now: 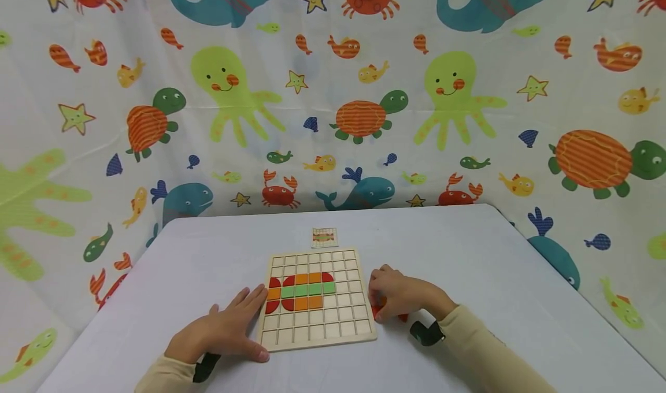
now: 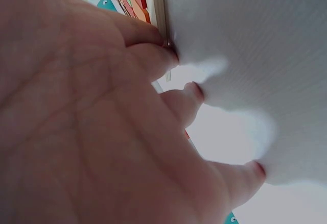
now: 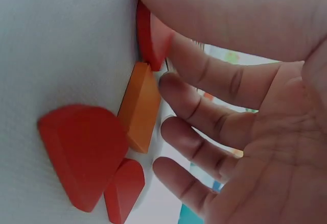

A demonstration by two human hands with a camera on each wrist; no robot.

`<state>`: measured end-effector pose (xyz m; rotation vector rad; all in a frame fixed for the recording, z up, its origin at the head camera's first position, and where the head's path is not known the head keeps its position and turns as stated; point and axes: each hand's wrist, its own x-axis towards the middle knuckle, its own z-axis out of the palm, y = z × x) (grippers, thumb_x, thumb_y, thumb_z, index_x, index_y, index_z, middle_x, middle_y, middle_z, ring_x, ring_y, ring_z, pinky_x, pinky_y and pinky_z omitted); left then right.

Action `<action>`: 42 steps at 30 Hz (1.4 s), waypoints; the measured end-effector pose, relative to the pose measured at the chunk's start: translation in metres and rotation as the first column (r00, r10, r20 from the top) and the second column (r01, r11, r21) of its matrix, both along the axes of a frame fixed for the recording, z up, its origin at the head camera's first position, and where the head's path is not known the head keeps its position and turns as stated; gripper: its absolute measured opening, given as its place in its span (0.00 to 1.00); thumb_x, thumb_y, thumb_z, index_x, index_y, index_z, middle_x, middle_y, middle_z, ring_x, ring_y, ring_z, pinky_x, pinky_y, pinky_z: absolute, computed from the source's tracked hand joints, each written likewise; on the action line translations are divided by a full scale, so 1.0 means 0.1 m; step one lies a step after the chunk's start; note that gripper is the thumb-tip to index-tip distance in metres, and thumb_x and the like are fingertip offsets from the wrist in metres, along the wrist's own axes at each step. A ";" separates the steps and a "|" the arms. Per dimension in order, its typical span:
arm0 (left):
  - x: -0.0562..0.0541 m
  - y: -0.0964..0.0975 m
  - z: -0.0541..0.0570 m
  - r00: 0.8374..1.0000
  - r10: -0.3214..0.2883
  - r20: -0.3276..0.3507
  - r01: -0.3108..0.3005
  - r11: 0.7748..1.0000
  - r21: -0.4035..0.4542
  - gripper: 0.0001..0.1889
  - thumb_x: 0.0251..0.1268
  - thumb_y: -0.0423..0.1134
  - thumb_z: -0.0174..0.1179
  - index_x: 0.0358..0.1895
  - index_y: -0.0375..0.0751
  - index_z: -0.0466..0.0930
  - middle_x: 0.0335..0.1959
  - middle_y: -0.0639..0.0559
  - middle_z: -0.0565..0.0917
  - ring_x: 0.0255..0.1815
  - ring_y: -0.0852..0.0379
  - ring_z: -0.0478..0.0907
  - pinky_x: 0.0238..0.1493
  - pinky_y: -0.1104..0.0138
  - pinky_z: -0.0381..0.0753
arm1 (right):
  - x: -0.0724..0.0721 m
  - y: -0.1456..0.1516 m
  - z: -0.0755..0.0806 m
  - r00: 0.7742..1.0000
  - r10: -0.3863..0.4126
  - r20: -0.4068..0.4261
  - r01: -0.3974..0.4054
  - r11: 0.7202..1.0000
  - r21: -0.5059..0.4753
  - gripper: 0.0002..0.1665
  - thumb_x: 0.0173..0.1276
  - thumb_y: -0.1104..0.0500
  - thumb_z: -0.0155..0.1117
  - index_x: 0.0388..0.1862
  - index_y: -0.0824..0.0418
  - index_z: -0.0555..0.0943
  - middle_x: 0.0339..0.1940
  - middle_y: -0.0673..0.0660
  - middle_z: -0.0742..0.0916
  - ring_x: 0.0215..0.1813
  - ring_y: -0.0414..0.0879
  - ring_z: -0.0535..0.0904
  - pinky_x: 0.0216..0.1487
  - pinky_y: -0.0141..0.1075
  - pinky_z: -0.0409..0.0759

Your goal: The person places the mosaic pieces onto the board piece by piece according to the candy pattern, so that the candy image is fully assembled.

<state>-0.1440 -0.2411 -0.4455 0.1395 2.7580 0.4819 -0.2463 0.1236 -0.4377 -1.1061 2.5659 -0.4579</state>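
A light wooden grid board (image 1: 346, 326) lies on the table, with red, orange and green tiles (image 1: 308, 290) set in its left and middle squares. My left hand (image 1: 229, 326) rests spread at the board's left edge, fingers straight; in the left wrist view its fingertips come down on the white surface beside the board's side. Right of the board, my right hand (image 1: 398, 293) pinches a red tile with a rounded side (image 3: 153, 38) between thumb and index finger. Below that tile in the right wrist view lie an orange tile (image 3: 140, 109) and two more red rounded tiles (image 3: 84, 155).
A small pattern card (image 1: 325, 237) lies just beyond the board's far edge. White cloth covers the table (image 1: 218, 248). Behind it hangs a curtain (image 1: 312, 75) printed with sea animals. Dark wrist cameras (image 1: 426, 333) sit at both sleeves.
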 end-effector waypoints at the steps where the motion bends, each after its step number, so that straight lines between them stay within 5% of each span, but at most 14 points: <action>1: 0.00 0.00 0.00 1.000 -0.001 -0.001 0.001 1.000 0.000 0.68 0.43 0.65 0.84 0.86 0.38 0.56 0.87 0.38 0.54 0.86 0.30 0.43 0.68 0.17 0.38 | -0.01 0.00 0.00 1.000 -0.005 0.003 0.005 1.000 -0.001 0.16 0.62 0.58 0.84 0.31 0.48 0.80 0.40 0.44 0.77 0.52 0.46 0.68 0.46 0.40 0.75; 14: 0.01 -0.01 -0.01 1.000 -0.019 -0.017 0.019 1.000 0.000 0.68 0.44 0.63 0.84 0.85 0.37 0.57 0.87 0.36 0.55 0.86 0.28 0.43 0.67 0.16 0.39 | -0.17 0.10 -0.10 0.986 -0.041 0.160 0.072 0.979 -0.191 0.11 0.65 0.65 0.78 0.34 0.51 0.84 0.37 0.49 0.80 0.47 0.48 0.73 0.43 0.40 0.75; 23: 0.01 0.00 -0.02 1.000 -0.023 -0.020 0.023 1.000 -0.010 0.67 0.45 0.62 0.84 0.85 0.36 0.56 0.86 0.36 0.55 0.86 0.28 0.44 0.67 0.16 0.39 | -0.30 0.17 -0.13 0.954 -0.008 0.301 0.115 0.933 -0.342 0.03 0.74 0.65 0.69 0.43 0.59 0.87 0.37 0.51 0.86 0.43 0.49 0.79 0.42 0.38 0.80; 34: 0.01 0.00 -0.02 1.000 -0.013 -0.016 0.012 1.000 -0.008 0.69 0.42 0.65 0.84 0.86 0.37 0.56 0.87 0.36 0.55 0.86 0.28 0.44 0.67 0.16 0.40 | -0.40 0.24 -0.18 0.900 -0.198 0.387 0.367 0.824 -0.431 0.08 0.77 0.63 0.66 0.51 0.60 0.88 0.44 0.55 0.86 0.44 0.51 0.84 0.51 0.43 0.84; 42: 0.00 -0.01 -0.03 1.000 -0.016 -0.018 0.015 1.000 -0.017 0.69 0.43 0.65 0.84 0.86 0.37 0.56 0.87 0.36 0.55 0.86 0.28 0.44 0.67 0.16 0.40 | -0.43 0.18 -0.17 0.844 -0.232 0.484 0.478 0.734 -0.483 0.11 0.74 0.61 0.71 0.51 0.63 0.89 0.45 0.57 0.89 0.47 0.51 0.85 0.57 0.44 0.83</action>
